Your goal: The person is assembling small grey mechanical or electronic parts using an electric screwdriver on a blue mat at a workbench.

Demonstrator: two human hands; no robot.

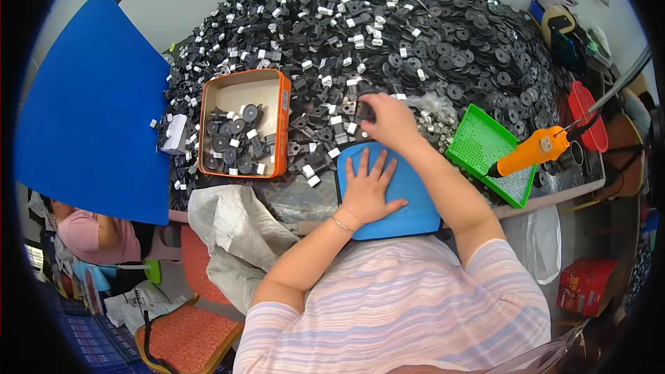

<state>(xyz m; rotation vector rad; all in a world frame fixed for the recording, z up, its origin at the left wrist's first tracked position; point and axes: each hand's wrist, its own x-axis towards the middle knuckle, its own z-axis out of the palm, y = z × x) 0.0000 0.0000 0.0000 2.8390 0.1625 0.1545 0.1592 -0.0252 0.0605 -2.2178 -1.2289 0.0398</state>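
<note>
- We look down on a person at a crowded worktable; we set our clock face on a blue pad (pixel 419 190) at its near edge, with 12 o'clock pointing away from the person.
- At the centre, we find the left hand (pixel 369 194) palm down on the pad, all fingers spread wide, holding nothing that we can see.
- At 11 o'clock, just beyond the pad, the right hand (pixel 389 119) reaches in; its thumb and fingertips curve toward each other beside a small dark part (pixel 362 111). We cannot tell whether they grip it.
- From 10 through 12 o'clock, we see a high heap of black parts with white pieces (pixel 298 21); a few of these lie near the right hand.
- At 1 o'clock, the heap gives way to black discs (pixel 457 59), with small shiny metal pieces (pixel 436 131) nearer the pad.
- At 10 o'clock, an orange-rimmed tin (pixel 284 125) holds more black parts, some with white pieces.
- Between 2 and 3 o'clock, we notice a green tray (pixel 465 129), overlapped in our view by the tip of an orange power screwdriver (pixel 533 151); a red dish (pixel 587 118) sits farther out at 2.
- At 8 o'clock, a crumpled white sack (pixel 232 235) hangs near an orange chair (pixel 190 339).
</note>
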